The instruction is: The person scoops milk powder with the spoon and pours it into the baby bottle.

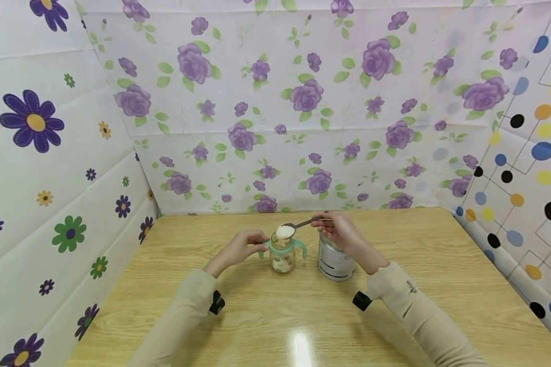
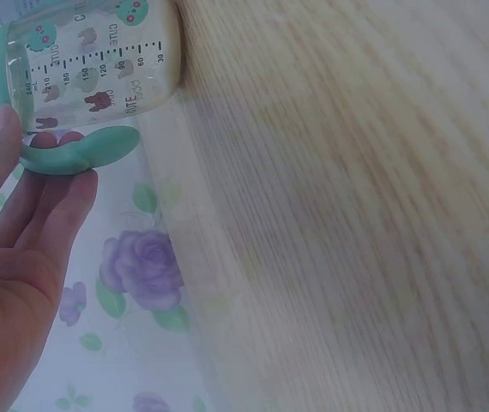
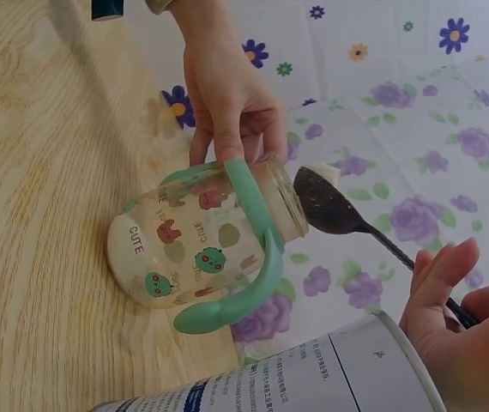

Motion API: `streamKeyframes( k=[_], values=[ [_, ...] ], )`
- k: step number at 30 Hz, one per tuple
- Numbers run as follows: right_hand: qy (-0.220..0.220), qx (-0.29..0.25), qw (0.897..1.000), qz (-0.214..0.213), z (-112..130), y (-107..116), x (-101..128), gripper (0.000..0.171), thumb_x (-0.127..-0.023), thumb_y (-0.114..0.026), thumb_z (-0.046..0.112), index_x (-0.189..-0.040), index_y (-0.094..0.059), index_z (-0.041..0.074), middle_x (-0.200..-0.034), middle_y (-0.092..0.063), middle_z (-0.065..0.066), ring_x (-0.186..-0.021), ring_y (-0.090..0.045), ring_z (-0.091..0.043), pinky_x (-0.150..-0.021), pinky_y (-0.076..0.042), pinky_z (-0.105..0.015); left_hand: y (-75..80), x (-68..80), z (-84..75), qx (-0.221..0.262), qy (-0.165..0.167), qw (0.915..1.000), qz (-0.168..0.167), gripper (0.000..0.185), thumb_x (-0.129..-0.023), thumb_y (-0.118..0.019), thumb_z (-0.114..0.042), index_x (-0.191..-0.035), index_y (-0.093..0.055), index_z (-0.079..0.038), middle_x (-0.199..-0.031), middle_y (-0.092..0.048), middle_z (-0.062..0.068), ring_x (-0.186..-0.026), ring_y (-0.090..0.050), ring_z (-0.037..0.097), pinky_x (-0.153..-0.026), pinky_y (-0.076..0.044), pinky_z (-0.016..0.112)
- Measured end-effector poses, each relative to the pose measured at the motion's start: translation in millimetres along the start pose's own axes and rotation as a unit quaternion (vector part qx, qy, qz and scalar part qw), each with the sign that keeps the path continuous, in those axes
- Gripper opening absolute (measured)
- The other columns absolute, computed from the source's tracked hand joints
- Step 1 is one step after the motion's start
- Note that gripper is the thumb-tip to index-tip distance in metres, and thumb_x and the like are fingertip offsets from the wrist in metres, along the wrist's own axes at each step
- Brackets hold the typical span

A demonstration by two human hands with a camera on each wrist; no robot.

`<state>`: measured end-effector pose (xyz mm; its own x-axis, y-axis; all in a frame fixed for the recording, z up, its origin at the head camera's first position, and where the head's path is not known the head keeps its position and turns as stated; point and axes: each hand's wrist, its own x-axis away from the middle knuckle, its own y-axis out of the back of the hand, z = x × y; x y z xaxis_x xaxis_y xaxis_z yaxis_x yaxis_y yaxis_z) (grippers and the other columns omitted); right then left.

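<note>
A clear baby bottle with a green collar and two green handles stands upright on the table, its mouth uncovered. My left hand holds it by one handle, thumb on the collar and fingers behind the handle. Above the mouth is the bowl of a dark spoon, heaped with white powder. My right hand pinches the far end of the spoon's handle. Under that hand stands a pale printed can, its opening partly hidden by the hand.
The wooden table meets a backdrop cloth with purple roses behind the bottle. Patterned cloths hang at the left and right sides. The can is a short way right of the bottle.
</note>
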<state>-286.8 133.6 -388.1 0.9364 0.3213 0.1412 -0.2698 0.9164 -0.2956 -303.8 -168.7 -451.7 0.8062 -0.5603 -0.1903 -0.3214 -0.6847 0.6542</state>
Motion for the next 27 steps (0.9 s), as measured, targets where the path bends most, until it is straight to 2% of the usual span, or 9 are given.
streamKeyframes(
  k=[8, 19, 22, 26, 27],
  values=[
    [0.015, 0.023, 0.999, 0.017, -2, -1, 1, 0.032, -0.107, -0.035, 0.018, -0.12, -0.053, -0.005, -0.078, -0.07, 0.002, -0.064, -0.061, -0.003, -0.059, -0.052, -0.012, -0.3, 0.9, -1.2, 0.003, 0.005, 1.0, 0.003, 0.013, -0.091, -0.067, -0.015, -0.103, -0.069, -0.01, -0.1, -0.071, 0.008, -0.092, -0.068, 0.018, -0.084, -0.057, 0.03],
    [0.041, 0.064, 0.997, 0.0, -2, -8, 2, 0.036, -0.106, -0.036, 0.018, -0.124, -0.051, -0.009, -0.077, -0.068, 0.002, -0.062, -0.06, -0.004, -0.056, -0.051, -0.013, -1.6, 0.1, -0.8, 0.004, 0.008, 1.0, 0.001, 0.017, -0.091, -0.065, -0.01, -0.107, -0.067, -0.002, -0.103, -0.07, 0.018, -0.096, -0.068, 0.031, -0.087, -0.057, 0.04],
    [0.051, 0.084, 0.995, -0.007, -3, -12, 2, 0.037, -0.106, -0.036, 0.017, -0.125, -0.05, -0.012, -0.077, -0.068, 0.002, -0.062, -0.059, -0.004, -0.056, -0.051, -0.014, 2.6, 4.3, -18.4, 0.003, 0.007, 1.0, 0.006, 0.016, -0.092, -0.064, -0.005, -0.106, -0.067, 0.001, -0.103, -0.069, 0.021, -0.096, -0.067, 0.034, -0.088, -0.056, 0.042],
    [0.065, 0.116, 0.991, -0.014, -4, -14, 1, 0.039, -0.106, -0.037, 0.016, -0.127, -0.049, -0.014, -0.076, -0.068, 0.003, -0.062, -0.06, -0.004, -0.056, -0.052, -0.015, 3.5, 4.0, -18.0, 0.001, 0.006, 1.0, 0.003, 0.014, -0.091, -0.066, -0.01, -0.103, -0.068, -0.005, -0.101, -0.07, 0.014, -0.094, -0.068, 0.026, -0.088, -0.057, 0.037],
    [0.068, 0.122, 0.99, -0.016, -4, -15, 1, 0.038, -0.106, -0.037, 0.016, -0.127, -0.05, -0.014, -0.076, -0.068, 0.003, -0.061, -0.06, -0.005, -0.056, -0.052, -0.015, 2.6, 2.8, -12.9, 0.0, 0.008, 1.0, 0.001, 0.013, -0.091, -0.066, -0.012, -0.103, -0.068, -0.007, -0.101, -0.071, 0.012, -0.094, -0.068, 0.022, -0.088, -0.057, 0.034]
  ],
)
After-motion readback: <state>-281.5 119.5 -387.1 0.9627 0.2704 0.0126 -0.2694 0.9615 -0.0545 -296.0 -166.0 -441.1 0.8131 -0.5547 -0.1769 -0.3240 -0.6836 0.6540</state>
